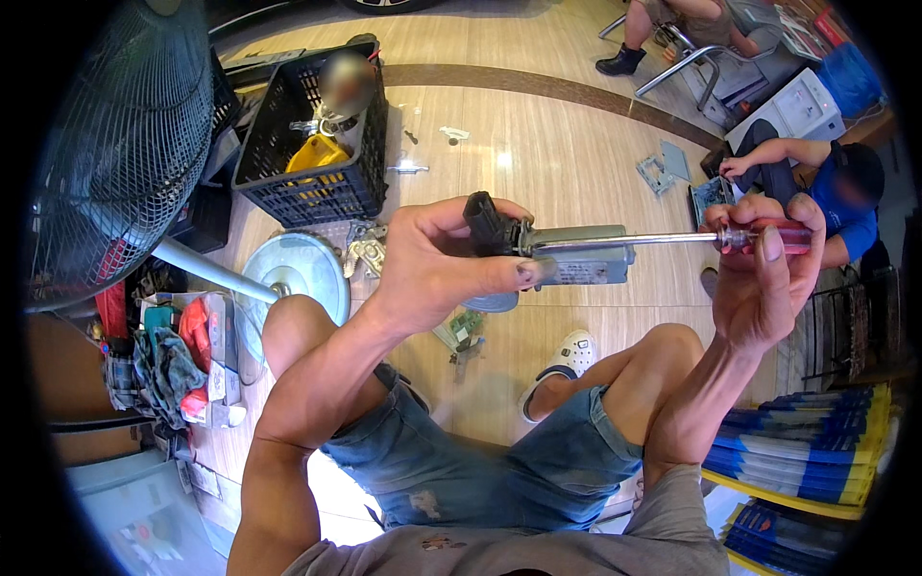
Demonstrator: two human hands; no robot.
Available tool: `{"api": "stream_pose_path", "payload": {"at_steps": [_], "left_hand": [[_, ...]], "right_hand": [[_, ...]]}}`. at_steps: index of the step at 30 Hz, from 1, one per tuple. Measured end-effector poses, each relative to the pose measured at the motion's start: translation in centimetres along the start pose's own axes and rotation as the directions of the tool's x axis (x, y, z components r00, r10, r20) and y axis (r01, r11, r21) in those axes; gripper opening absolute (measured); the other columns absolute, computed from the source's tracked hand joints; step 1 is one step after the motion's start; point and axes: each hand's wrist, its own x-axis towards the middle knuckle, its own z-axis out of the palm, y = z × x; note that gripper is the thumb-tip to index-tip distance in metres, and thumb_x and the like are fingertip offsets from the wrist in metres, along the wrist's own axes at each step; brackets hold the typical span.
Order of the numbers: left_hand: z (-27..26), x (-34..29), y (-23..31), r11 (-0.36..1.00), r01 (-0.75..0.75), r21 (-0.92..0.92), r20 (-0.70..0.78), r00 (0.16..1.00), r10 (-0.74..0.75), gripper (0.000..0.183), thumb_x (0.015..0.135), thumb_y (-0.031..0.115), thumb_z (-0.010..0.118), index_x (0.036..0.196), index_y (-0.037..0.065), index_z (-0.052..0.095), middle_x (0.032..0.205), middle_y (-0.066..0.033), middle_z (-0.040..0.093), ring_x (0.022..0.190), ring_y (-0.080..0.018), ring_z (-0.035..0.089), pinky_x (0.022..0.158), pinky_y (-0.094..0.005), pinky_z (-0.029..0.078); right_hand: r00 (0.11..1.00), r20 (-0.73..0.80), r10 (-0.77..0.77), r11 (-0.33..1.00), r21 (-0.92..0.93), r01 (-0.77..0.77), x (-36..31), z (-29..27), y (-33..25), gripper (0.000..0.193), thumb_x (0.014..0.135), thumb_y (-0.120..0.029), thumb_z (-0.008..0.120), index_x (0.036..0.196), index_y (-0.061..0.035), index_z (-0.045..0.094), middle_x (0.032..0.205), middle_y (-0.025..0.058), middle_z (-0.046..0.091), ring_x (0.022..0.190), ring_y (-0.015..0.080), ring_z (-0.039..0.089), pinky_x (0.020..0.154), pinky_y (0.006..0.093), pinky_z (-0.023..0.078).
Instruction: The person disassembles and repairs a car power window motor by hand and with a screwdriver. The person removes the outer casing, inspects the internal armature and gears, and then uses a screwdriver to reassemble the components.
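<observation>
My left hand (447,254) grips a grey box-shaped device (581,267) with a black connector-like end (487,219), the thumb pressed along its near side. In my right hand (764,278) is a screwdriver with a clear red handle (788,237), fingers and thumb wrapped round it. Its long metal shaft (643,238) lies level along the device and points left. The tip meets the black end near my left fingers; whether it sits in a screw cannot be made out. Both hands are raised above my knees.
A black plastic crate (312,182) with a yellow part stands ahead left, beside a standing fan (125,154) on a round base (322,269). Loose parts lie on the tiled floor (538,125). A person in blue (836,206) works at the right; another sits far right. Blue-and-yellow packs (807,446) are stacked near right.
</observation>
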Motion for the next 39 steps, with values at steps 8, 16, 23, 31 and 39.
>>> {"api": "stream_pose_path", "payload": {"at_steps": [8,16,23,31,39], "left_hand": [[0.8,0.1,0.1,0.998,0.054,0.010,-0.063,0.997,-0.054,0.047,0.066,0.010,0.086,0.105,-0.006,0.065,0.091,-0.0080,0.070,0.078,-0.0111,0.065,0.072,-0.0258,0.053],[0.5,-0.1,0.4,0.999,0.042,0.030,-0.105,0.994,-0.039,0.046,0.066,0.006,0.086,0.106,-0.006,0.066,0.090,-0.0072,0.070,0.077,-0.0110,0.065,0.072,-0.0259,0.053],[-0.2,0.1,0.8,0.958,-0.073,0.277,-0.028,0.996,0.084,0.041,0.075,-0.002,0.079,0.112,-0.006,0.061,0.090,-0.0107,0.070,0.080,-0.0133,0.068,0.072,-0.0258,0.056],[0.1,0.3,0.8,0.860,-0.233,0.454,0.072,0.972,0.225,0.041,0.075,-0.001,0.079,0.112,-0.006,0.061,0.091,-0.0104,0.070,0.080,-0.0130,0.068,0.071,-0.0264,0.057],[0.3,-0.2,0.6,0.998,0.061,0.020,-0.090,0.994,-0.059,0.044,0.068,0.003,0.086,0.106,-0.005,0.067,0.093,-0.0049,0.069,0.081,-0.0077,0.062,0.075,-0.0233,0.051]], "right_hand": [[0.999,-0.034,0.031,0.999,-0.021,-0.032,0.0,0.1,-0.3,0.032,0.093,-0.006,0.059,0.121,-0.0053,0.042,0.095,0.0235,0.065,0.085,0.0309,0.068,0.079,0.0489,0.058],[1.000,-0.008,0.008,0.973,-0.231,-0.010,-0.7,0.4,-1.1,0.041,0.090,-0.010,0.066,0.122,-0.0052,0.042,0.094,0.0250,0.066,0.080,0.0310,0.069,0.072,0.0437,0.060],[0.889,-0.454,0.056,0.978,0.203,0.042,0.8,5.4,-0.5,0.050,0.088,-0.011,0.068,0.128,-0.0049,0.040,0.093,0.0257,0.067,0.077,0.0327,0.069,0.072,0.0445,0.059],[0.983,-0.109,0.149,0.960,-0.224,-0.170,-1.0,-0.4,-0.8,0.045,0.091,-0.006,0.062,0.130,-0.0050,0.040,0.134,0.0333,0.047,0.106,0.0404,0.063,0.092,0.0530,0.051],[0.992,-0.096,0.081,0.996,-0.031,-0.084,-0.4,0.3,-0.6,0.046,0.091,-0.011,0.063,0.130,-0.0043,0.040,0.117,0.0321,0.056,0.092,0.0371,0.067,0.083,0.0507,0.055]]}}
